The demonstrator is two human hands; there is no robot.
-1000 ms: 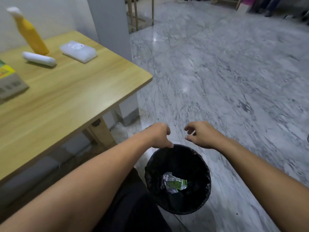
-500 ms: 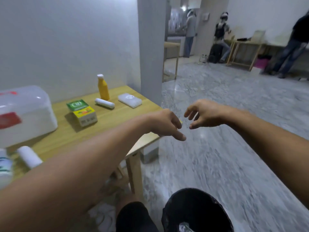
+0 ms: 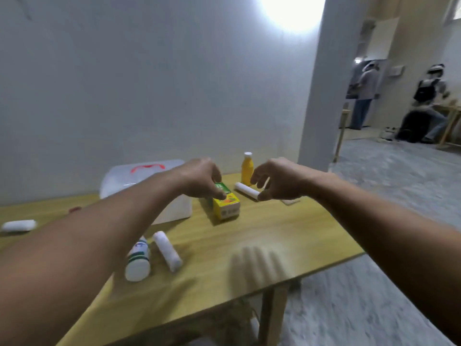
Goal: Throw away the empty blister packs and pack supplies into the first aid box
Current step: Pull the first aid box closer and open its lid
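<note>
The white first aid box (image 3: 174,211) with a red handle stands shut on the wooden table (image 3: 287,233), partly behind my left forearm. In front of it lie a white bottle with a green band (image 3: 138,260) and a bandage roll (image 3: 167,250). A yellow-green carton (image 3: 225,204), another bandage roll (image 3: 247,191) and a yellow bottle (image 3: 247,168) sit further back. My left hand (image 3: 202,178) hovers over the carton, fingers loosely curled, empty. My right hand (image 3: 277,179) hangs above the far roll, fingers apart, empty. The bin is out of view.
A third bandage roll (image 3: 18,225) lies at the table's left edge. A white pillar (image 3: 316,96) rises behind the table's right end. Marble floor (image 3: 386,196) spreads to the right, with two people (image 3: 364,93) far back.
My view swung up from the bin on the floor to the table. Both empty hands moved from above the bin to over the carton and far bandage roll.
</note>
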